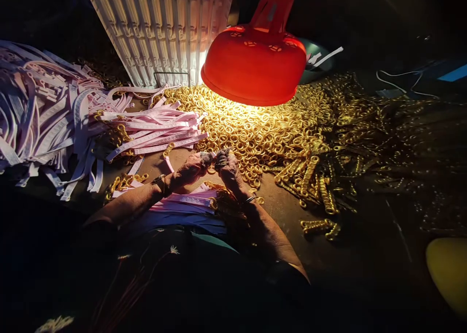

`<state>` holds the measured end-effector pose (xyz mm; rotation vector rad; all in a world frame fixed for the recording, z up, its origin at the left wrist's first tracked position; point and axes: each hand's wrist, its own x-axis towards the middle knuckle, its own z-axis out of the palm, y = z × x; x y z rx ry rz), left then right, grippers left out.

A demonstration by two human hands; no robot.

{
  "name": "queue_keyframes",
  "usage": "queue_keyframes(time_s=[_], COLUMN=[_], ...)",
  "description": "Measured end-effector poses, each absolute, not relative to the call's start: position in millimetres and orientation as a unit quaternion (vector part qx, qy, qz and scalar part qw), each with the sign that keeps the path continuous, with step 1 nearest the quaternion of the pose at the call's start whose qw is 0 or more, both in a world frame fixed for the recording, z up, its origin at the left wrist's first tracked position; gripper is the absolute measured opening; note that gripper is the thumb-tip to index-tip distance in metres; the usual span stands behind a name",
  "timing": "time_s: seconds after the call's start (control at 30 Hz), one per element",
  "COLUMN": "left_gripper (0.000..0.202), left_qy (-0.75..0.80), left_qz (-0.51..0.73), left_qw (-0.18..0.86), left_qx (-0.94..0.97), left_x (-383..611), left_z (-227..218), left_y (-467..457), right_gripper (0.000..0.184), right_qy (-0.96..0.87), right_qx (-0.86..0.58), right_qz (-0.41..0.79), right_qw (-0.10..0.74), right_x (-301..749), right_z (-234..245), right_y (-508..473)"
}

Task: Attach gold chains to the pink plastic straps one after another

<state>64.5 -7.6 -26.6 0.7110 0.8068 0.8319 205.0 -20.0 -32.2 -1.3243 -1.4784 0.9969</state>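
Left grip (193, 168): fingertips pinched together, seemingly grasping one side of a small pale piece (213, 154).
Right grip (226, 170): fingers curled in close, facing the left, apparently grasping the same piece; any ring or clasp within is hidden.
Pale piece: between the two sets of fingertips, raised over the worktop (273, 193) at the near edge of the loose gold rings (251, 133).
Fingertip work: judging by the meeting pinches, fine two-handed handling of that piece is the step in hand.
Next pinch: probably calls for one grip steady while the other makes small, exact adjustments.
Pink straps: one bundle (160, 129) beyond the left grip, another stack (189, 200) beneath the forearms.
Gold chain pieces (312, 175): piled right of the right grip.
Red lamp (255, 65): above the rings, lighting them strongly.
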Motion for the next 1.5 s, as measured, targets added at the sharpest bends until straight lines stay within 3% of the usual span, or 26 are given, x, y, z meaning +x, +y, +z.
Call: queue_keyframes(time_s=[0.27,0.47,0.6,0.8,1.17,1.37,1.5], left_gripper=[0.027,0.030,0.021,0.020,0.035,0.037,0.042], left_qy=[0.449,0.471,0.489,0.434,0.427,0.440,0.436], left_qz=[0.421,0.335,0.281,0.177,0.217,0.178,0.153], left_qw=[0.652,0.682,0.682,0.738,0.772,0.788,0.759], left_qx=[0.442,0.448,0.466,0.485,0.418,0.392,0.459], left_x=[67.0,42.3,25.2,5.6,9.2,13.0,14.1], left_z=[7.7,42.5,63.2,45.6,36.6,22.8,27.8], left_y=[-16.4,-17.2,-38.3,-89.9,-115.8,-114.6,-107.7], right_gripper=[0.052,0.049,0.039,0.037,0.027,0.021,0.028], right_qy=[-0.624,-0.681,-0.734,-0.775,-0.671,-0.701,-0.746], right_qx=[-0.499,-0.458,-0.491,-0.521,-0.495,-0.469,-0.444], right_qz=[0.400,0.424,0.345,0.248,0.482,0.475,0.441], right_qw=[0.449,0.383,0.319,0.257,0.271,0.251,0.230], right_x=[212.2,209.7,204.7,193.2,187.1,185.5,190.7], right_z=[-1.4,22.1,33.9,22.0,17.3,15.6,21.0], right_y=[-7.0,-32.5,-85.9,-152.7,-155.7,-149.1,-142.2])
